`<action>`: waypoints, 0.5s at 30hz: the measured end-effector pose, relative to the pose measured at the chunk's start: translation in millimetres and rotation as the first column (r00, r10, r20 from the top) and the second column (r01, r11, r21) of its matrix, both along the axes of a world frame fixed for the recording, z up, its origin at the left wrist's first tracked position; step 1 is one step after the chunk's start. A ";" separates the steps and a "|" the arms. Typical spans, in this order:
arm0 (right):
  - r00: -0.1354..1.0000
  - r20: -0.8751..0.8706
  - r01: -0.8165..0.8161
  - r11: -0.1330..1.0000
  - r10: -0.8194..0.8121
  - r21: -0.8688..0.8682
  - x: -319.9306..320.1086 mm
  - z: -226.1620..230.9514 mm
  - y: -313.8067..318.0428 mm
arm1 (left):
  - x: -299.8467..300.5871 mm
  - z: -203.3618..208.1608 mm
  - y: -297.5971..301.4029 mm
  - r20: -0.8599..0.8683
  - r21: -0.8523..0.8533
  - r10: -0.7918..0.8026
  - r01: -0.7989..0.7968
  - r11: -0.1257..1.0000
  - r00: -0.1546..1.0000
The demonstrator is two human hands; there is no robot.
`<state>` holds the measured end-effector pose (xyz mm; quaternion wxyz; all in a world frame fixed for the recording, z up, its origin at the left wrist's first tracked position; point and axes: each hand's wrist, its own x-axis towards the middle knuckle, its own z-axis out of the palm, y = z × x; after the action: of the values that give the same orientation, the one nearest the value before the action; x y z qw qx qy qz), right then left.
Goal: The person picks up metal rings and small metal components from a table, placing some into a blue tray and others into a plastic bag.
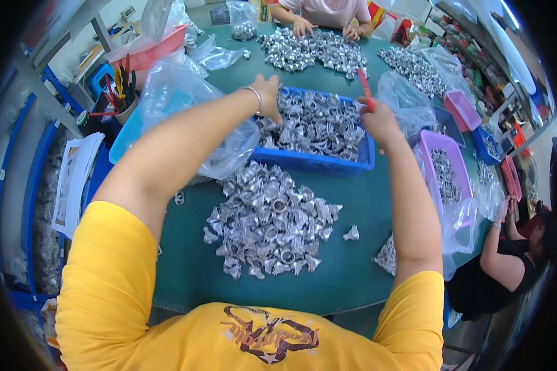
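A blue plastic bin [315, 162] full of silvery metal parts [325, 123] stands on the green table ahead of me. My left hand [267, 98], with a bangle at the wrist, is at the bin's far left corner. Its thumb and fingers are apart, and I make out nothing in them. At the bin's right side, my right hand [380, 120] is closed on a slim red tool [365, 89] that points up and away; its exact kind is unclear. Between my arms lies a heap of similar metal parts [272, 219], with a single part [351, 233] to its right.
Clear plastic bags [179, 105] crowd the left, near a cup of tools [127, 93]. On the right stand a purple basket [455, 210] with parts and a pink tray [461, 110]. Across the table a person [331, 12] handles another heap [315, 52]; another person [507, 266] sits at right.
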<state>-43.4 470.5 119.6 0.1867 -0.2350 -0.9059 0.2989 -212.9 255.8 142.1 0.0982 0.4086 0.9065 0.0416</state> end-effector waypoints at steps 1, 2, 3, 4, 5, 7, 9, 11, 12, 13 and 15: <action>0.998 0.036 -0.043 0.999 0.044 -0.030 -18.9 -1.7 -2.4 | -3.7 -3.0 7.6 -0.011 -0.049 0.056 -0.057 0.997 0.998; 0.993 0.071 -0.085 0.995 0.089 -0.060 -38.1 -4.1 -6.4 | -8.4 -5.3 12.9 -0.025 -0.096 0.112 -0.114 0.989 0.993; 0.987 0.119 -0.111 0.994 0.111 -0.006 -55.6 -11.0 -6.6 | -11.1 -7.5 17.6 -0.039 -0.124 0.085 -0.089 0.988 0.996; 0.977 0.169 -0.142 0.989 0.133 0.041 -70.9 -16.8 -10.7 | -15.8 -11.5 19.8 -0.050 -0.159 0.060 -0.067 0.985 0.997; 0.966 0.229 -0.145 0.985 0.120 0.097 -84.1 -20.5 -12.9 | -31.0 -25.6 24.0 -0.046 -0.155 0.037 -0.043 0.987 0.998; 0.892 0.445 -0.120 0.991 0.083 0.055 -102.0 -19.3 -28.4 | -34.3 -40.7 25.3 -0.060 -0.073 -0.059 0.055 0.996 0.996; 0.876 0.482 -0.104 0.982 0.017 0.155 -110.8 -11.2 -54.7 | -42.5 -54.4 15.3 -0.107 0.079 -0.170 0.179 0.981 0.980; 0.870 0.491 -0.077 0.973 -0.041 0.217 -115.1 -8.2 -54.9 | -33.7 -44.8 12.8 -0.031 0.107 -0.156 0.158 0.982 0.987; 0.879 0.473 -0.102 0.992 0.058 0.069 -126.4 -18.0 -36.2 | -25.9 -38.1 17.6 0.041 0.137 -0.156 0.149 0.979 0.987; 0.882 0.437 -0.152 0.984 0.176 -0.089 -133.6 -20.9 -37.1 | -23.0 -37.2 15.6 -0.029 0.136 -0.145 0.148 0.980 0.989; 0.874 0.472 -0.159 0.986 0.115 0.055 -137.6 -18.1 -54.5 | -23.4 -29.9 14.9 -0.038 0.033 -0.111 0.112 0.993 0.993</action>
<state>-181.0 416.0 101.5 -0.0477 -0.2265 -0.9512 0.2042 -236.3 270.7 112.2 0.0768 0.4609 0.8830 0.0447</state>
